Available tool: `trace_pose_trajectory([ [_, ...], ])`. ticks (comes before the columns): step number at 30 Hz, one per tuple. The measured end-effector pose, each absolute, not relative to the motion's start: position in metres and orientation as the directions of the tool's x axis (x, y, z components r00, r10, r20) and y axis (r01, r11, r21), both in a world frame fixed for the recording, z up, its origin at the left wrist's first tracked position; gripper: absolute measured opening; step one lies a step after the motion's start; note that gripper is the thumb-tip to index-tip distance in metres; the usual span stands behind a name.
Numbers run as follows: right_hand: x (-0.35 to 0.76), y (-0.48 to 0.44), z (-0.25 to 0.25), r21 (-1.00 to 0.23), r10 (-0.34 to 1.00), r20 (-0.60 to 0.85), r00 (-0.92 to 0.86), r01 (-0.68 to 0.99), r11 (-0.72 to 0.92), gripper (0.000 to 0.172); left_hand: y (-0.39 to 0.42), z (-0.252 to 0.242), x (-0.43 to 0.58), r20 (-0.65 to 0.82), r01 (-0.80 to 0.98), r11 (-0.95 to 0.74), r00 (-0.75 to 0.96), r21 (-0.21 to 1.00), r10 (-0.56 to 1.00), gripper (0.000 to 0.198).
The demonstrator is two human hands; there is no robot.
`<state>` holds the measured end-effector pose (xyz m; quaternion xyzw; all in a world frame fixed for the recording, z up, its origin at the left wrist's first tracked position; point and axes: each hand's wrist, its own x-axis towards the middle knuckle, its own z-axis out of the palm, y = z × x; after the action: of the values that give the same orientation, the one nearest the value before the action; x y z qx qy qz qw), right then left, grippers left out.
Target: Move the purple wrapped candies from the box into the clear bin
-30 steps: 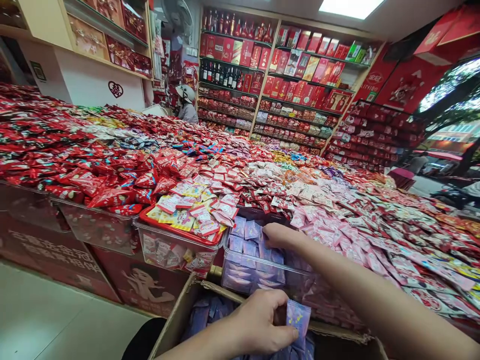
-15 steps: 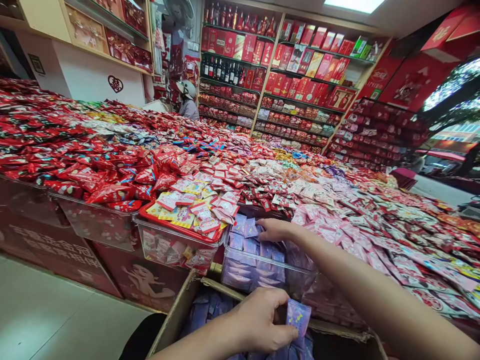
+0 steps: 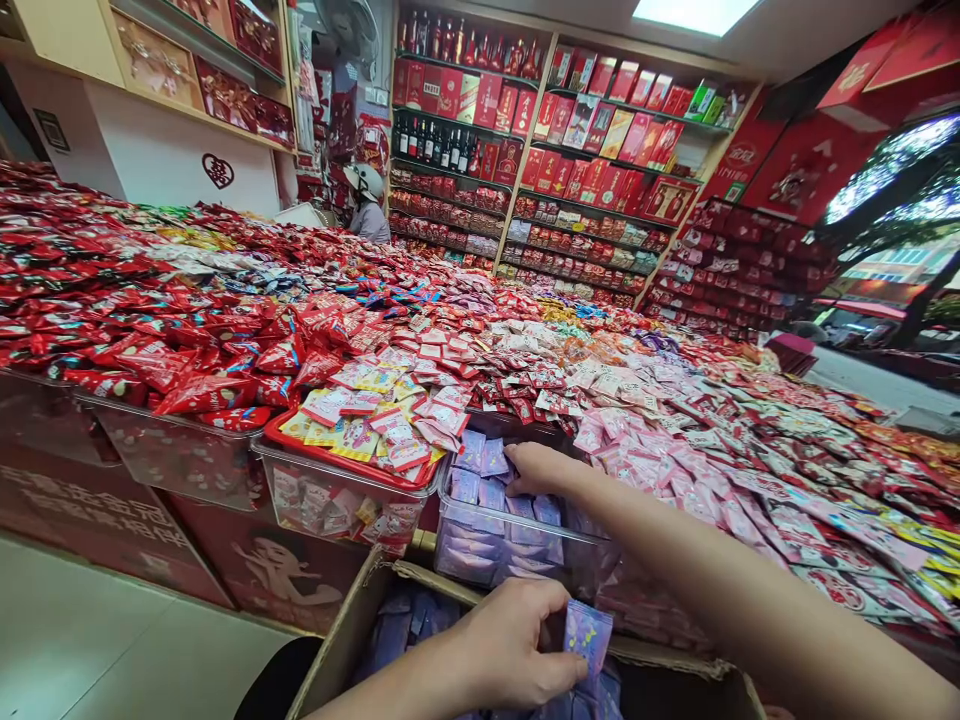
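Note:
My left hand (image 3: 514,640) is over an open cardboard box (image 3: 337,640), its thumb and fingers closed on a small purple packet (image 3: 587,638). More purple packets lie inside the box. Beyond it, my right hand (image 3: 541,468) reaches into a clear plastic bin (image 3: 517,520) where purple packets (image 3: 466,487) sit stacked in rows. Its fingertips press on the packets at the top; whether they grip one is hidden.
A clear bin with a red rim (image 3: 352,468) holds yellow and pink packets, left of the purple ones. Heaps of red packets (image 3: 202,340) and pink packets (image 3: 675,450) spread around. A person in a helmet (image 3: 366,205) is at the back, before tall shelves.
The whole view has shifted slightly, with the bins and shelves a little further left. My left hand still holds the purple packet, and my right hand stays at the stacked packets.

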<state>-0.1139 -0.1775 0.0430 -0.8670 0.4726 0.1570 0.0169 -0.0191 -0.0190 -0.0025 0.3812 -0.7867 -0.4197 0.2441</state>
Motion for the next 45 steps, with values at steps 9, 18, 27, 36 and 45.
trace_pose_trajectory([
  [9,-0.114,-0.182,0.065,0.13,-0.806,-0.265,0.529,-0.809,-0.574,0.057,-0.019,-0.005,-0.017,0.062,-0.34,0.334,-0.613,0.879,-0.788,0.008],
  [18,-0.101,-0.173,0.052,0.154,-0.765,-0.258,0.59,-0.756,-0.636,0.031,-0.02,-0.001,-0.017,0.063,-0.362,0.347,-0.608,0.865,-0.791,0.009],
  [27,-0.105,-0.177,0.057,0.174,-0.742,-0.262,0.617,-0.726,-0.665,0.034,-0.02,0.001,-0.017,0.057,-0.384,0.355,-0.607,0.852,-0.793,0.011],
  [36,-0.123,-0.171,0.072,0.284,-0.82,-0.349,0.453,-0.783,-0.553,0.038,-0.02,0.004,-0.017,0.031,-0.398,0.346,-0.617,0.85,-0.786,0.012],
  [45,-0.129,-0.166,0.058,0.255,-0.822,-0.318,0.472,-0.793,-0.554,0.06,-0.02,0.001,-0.018,0.032,-0.397,0.346,-0.616,0.85,-0.787,0.012],
])
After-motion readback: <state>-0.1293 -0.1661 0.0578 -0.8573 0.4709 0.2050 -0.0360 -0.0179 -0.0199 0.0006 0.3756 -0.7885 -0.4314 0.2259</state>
